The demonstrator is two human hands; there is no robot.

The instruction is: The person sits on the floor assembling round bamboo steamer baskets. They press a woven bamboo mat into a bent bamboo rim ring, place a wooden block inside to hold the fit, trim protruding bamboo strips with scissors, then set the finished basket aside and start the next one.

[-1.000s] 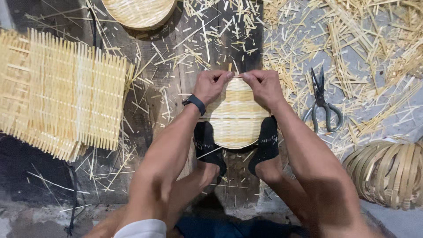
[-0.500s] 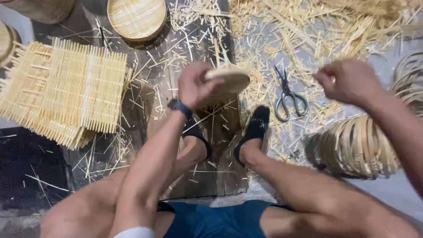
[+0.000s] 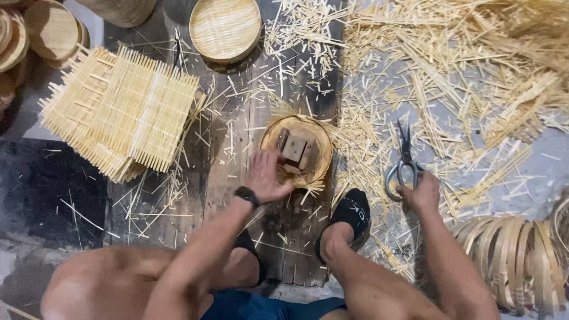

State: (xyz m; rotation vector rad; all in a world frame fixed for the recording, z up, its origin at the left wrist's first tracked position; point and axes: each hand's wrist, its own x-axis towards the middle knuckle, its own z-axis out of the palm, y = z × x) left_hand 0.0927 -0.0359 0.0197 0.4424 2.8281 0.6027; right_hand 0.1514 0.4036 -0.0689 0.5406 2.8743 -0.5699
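The left hand (image 3: pixel 265 176) lay spread, fingers loose, against the near-left rim of the round bamboo tray (image 3: pixel 298 153), steadying it rather than gripping it. The right hand (image 3: pixel 419 192) was curled onto the loop handles of the scissors (image 3: pixel 402 163), which lay well to the right of the tray, blades pointing away from the person; whether the fingers had fully closed through the loops could not be told. To do this well, I judged, the tray wanted holding flat and still under the left palm while the scissors were lifted cleanly by the handles — blades kept shut and clear of the foot. The tray sat on the dark wooden plank (image 3: pixel 237 148) with a small wooden block (image 3: pixel 294 148) resting in its middle. A black-socked foot (image 3: pixel 347 219) rested just below and right of the tray. Beyond the tray stood a second woven tray (image 3: pixel 225 28); to its left lay a stack of square bamboo mats (image 3: pixel 121 112) — and bamboo hoops (image 3: pixel 510 255) were piled far to its right, amid scattered slivers.
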